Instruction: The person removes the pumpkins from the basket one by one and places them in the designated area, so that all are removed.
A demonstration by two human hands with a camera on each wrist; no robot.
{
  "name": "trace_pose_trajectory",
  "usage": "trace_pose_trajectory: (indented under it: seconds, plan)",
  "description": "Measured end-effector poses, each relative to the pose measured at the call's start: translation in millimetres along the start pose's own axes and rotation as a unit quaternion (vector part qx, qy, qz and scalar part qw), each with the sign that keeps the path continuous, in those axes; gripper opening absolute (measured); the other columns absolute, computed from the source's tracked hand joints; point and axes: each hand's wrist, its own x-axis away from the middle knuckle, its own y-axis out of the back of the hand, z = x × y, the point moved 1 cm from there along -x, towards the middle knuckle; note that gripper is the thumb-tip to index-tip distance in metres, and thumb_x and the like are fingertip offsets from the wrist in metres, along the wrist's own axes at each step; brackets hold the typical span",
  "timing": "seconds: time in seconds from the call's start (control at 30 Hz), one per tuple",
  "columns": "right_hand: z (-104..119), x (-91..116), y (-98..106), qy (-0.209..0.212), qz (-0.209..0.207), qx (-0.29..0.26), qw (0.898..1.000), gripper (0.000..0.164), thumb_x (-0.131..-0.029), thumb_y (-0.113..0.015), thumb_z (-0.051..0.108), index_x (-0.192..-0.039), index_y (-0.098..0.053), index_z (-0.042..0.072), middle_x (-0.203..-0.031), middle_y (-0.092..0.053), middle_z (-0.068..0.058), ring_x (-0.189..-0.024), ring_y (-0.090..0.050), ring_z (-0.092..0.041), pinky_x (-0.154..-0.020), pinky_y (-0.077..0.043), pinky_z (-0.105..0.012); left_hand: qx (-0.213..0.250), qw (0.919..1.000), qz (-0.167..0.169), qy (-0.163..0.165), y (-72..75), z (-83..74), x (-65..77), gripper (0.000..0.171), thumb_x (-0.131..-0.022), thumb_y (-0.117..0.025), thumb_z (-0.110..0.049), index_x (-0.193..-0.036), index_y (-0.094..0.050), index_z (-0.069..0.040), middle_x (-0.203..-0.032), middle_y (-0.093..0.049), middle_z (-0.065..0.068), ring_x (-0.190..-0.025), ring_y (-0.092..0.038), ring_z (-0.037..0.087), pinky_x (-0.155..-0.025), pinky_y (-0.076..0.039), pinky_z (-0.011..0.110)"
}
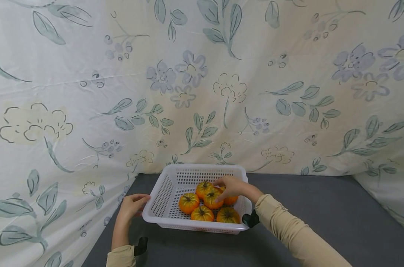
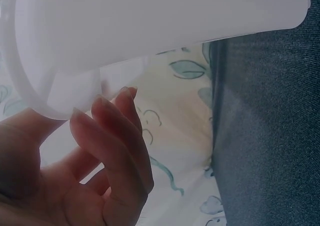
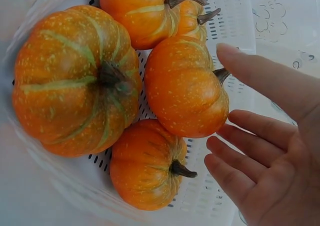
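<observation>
A white perforated plastic basket [image 1: 175,221] holds several small orange pumpkins [image 1: 188,203] with yellow-green stripes and brown stems. My left hand [image 1: 130,205] grips the basket's left rim. In the left wrist view, its thumb lies by the rim of the basket [image 2: 150,16] and its fingers bend beneath. Inside the basket, my right hand [image 1: 233,186] reaches over the pumpkins from the right. Seen from the right wrist, the fingers of the right hand [image 3: 265,156] are spread and fairly straight, the tips close beside a pumpkin [image 3: 182,86], the thumb near its stem.
The basket stands on a dark grey table [image 1: 305,215]. Behind and to the left hangs a pale cloth [image 1: 195,141] printed with flowers and leaves. A dark strap [image 1: 141,246] is at the left wrist, and another dark piece [image 1: 251,218] is at the right wrist by the basket's edge.
</observation>
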Motion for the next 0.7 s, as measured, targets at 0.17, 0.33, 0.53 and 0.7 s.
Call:
trace_pose_trajectory:
  seconds: [0.17,0.33,0.53,0.7]
  plan:
    - [-2.9,-3.4,-0.9,0.010,0.002,0.016,1.000,0.060,-0.078,-0.082,0.025,-0.130,-0.061,0.003,-0.131,-0.063,-0.016,-0.123,-0.058,-0.032,-0.103,-0.045,-0.048,0.001,1.0000,-0.003,0.002,-0.5,0.0,-0.4,0.038,-0.092,-0.065,-0.025,-0.114,-0.067,0.005,-0.094,-0.072,0.014,-0.069,-0.065,0.012,-0.058,-0.054,0.030]
    - [-2.5,-4.8,-1.7,0.010,0.008,0.009,1.000,0.061,-0.078,-0.082,0.023,-0.131,-0.060,0.002,-0.131,-0.063,-0.016,-0.124,-0.057,-0.033,-0.104,-0.045,-0.048,0.001,1.0000,-0.006,0.006,-0.4,0.3,-0.8,0.038,-0.091,-0.066,-0.025,-0.114,-0.067,0.005,-0.096,-0.071,0.016,-0.070,-0.065,0.012,-0.058,-0.054,0.030]
    - [-0.9,-6.7,-3.7,-0.009,0.012,-0.002,1.000,0.064,-0.078,-0.082,0.022,-0.134,-0.057,0.002,-0.134,-0.060,-0.018,-0.126,-0.056,-0.033,-0.106,-0.043,-0.047,0.001,1.0000,-0.001,0.003,-0.1,0.6,-1.6,0.040,-0.092,-0.066,-0.027,-0.116,-0.066,0.006,-0.095,-0.072,0.014,-0.070,-0.066,0.012,-0.058,-0.055,0.030]
    - [-1.0,-7.5,-5.2,-0.015,0.013,0.000,1.000,0.065,-0.078,-0.082,0.021,-0.134,-0.057,0.002,-0.135,-0.059,-0.018,-0.126,-0.055,-0.034,-0.106,-0.043,-0.047,0.002,1.0000,0.000,0.001,-0.4,0.2,-2.2,0.041,-0.092,-0.066,-0.028,-0.115,-0.067,0.005,-0.095,-0.072,0.014,-0.071,-0.066,0.012,-0.059,-0.055,0.031]
